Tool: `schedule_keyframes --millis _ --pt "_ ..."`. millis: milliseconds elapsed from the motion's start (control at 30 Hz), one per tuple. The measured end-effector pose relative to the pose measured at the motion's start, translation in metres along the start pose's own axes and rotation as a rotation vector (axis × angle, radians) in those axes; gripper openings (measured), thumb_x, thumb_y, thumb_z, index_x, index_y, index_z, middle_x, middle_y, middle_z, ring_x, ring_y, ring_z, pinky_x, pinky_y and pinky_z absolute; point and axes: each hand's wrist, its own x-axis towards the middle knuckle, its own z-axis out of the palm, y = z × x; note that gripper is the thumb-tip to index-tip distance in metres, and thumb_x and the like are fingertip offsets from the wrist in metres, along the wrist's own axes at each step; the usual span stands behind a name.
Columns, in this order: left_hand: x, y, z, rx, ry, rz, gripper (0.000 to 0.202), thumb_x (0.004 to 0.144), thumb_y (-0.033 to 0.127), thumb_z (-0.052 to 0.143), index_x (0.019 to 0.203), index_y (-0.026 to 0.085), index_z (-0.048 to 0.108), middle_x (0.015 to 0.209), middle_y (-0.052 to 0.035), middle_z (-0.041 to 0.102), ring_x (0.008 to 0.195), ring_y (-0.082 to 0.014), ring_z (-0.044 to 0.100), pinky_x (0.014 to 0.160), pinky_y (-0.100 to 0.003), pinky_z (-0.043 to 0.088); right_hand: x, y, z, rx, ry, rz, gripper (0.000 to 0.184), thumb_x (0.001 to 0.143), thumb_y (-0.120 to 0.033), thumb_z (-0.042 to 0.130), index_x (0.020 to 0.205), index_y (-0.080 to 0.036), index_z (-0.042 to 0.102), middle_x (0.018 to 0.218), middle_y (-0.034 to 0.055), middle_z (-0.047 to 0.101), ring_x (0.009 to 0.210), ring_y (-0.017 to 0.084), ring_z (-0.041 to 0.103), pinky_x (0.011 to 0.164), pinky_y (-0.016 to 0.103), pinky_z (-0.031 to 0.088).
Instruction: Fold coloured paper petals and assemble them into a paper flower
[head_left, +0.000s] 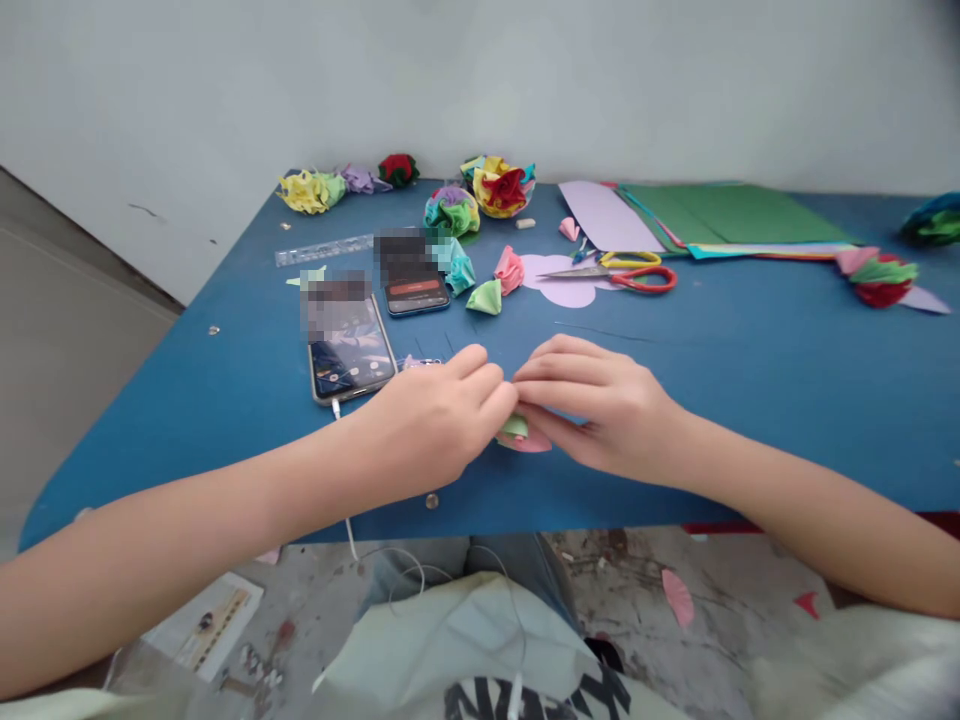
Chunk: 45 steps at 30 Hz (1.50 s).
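Note:
Both my hands meet over the near middle of the blue table (750, 360). My left hand (435, 420) and my right hand (592, 405) pinch a small folded paper piece (521, 433), green and pink, between their fingertips. Most of the piece is hidden under the fingers. Just beyond the hands lie small folded paper cones: a green one (486, 297), a pink one (510, 268) and a teal one (459, 272).
Two phones (349, 345) (411, 270) lie to the left, one with a white cable. Red-and-yellow scissors (626, 273) rest on a lilac cutout. Coloured paper sheets (720, 215), a clear ruler (322, 250) and several paper flowers (502, 187) stand farther back.

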Motion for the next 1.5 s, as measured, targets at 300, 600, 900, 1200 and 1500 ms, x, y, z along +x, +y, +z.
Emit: schedule_keyframes --millis 300,600,900,1200,1500 --pt "0.001 -0.002 0.0 0.016 0.06 -0.019 0.023 0.09 0.019 0.033 0.073 0.014 0.047 0.069 -0.005 0.048 0.069 -0.0172 0.041 0.055 -0.027 0.033 0.0 0.0 0.004 0.071 0.127 0.007 0.006 0.079 -0.012 0.058 0.085 -0.015 0.058 0.081 0.0058 0.064 0.075 0.013 0.054 0.075 0.031 0.052" --pt "0.0 -0.001 0.004 0.112 0.153 0.049 0.019 0.087 0.016 0.039 0.07 0.014 0.049 0.066 -0.0048 0.048 0.064 -0.0174 0.04 0.055 -0.029 0.034 -0.003 0.001 0.003 -0.029 0.049 0.008 0.007 0.078 -0.014 0.059 0.086 -0.014 0.059 0.085 0.0071 0.063 0.078 0.017 0.052 0.069 0.036 0.05" --pt "-0.001 0.002 -0.002 -0.266 0.097 -0.176 0.022 0.088 0.018 0.035 0.077 0.012 0.054 0.071 -0.0054 0.053 0.069 -0.0157 0.044 0.062 -0.027 0.039 -0.006 0.0 0.008 0.052 0.131 -0.005 0.021 0.075 -0.008 0.061 0.095 -0.013 0.057 0.087 0.0071 0.064 0.076 0.014 0.053 0.072 0.032 0.051" --pt "0.0 0.004 0.001 -0.101 -0.008 -0.085 0.025 0.088 0.015 0.032 0.069 0.013 0.049 0.065 -0.0049 0.05 0.063 -0.016 0.041 0.057 -0.027 0.034 -0.004 -0.002 0.006 -0.196 0.035 -0.087 0.005 0.081 -0.015 0.056 0.085 -0.012 0.055 0.08 0.0086 0.064 0.072 0.016 0.054 0.062 0.033 0.048" --pt "0.0 0.011 -0.001 -0.384 -0.04 -0.223 0.028 0.092 0.023 0.027 0.07 0.015 0.043 0.065 -0.0015 0.046 0.06 -0.013 0.039 0.058 -0.026 0.034 -0.003 -0.02 0.006 -0.489 0.081 -0.162 0.009 0.081 -0.018 0.057 0.077 -0.011 0.058 0.07 0.0104 0.062 0.07 0.02 0.053 0.055 0.033 0.042"
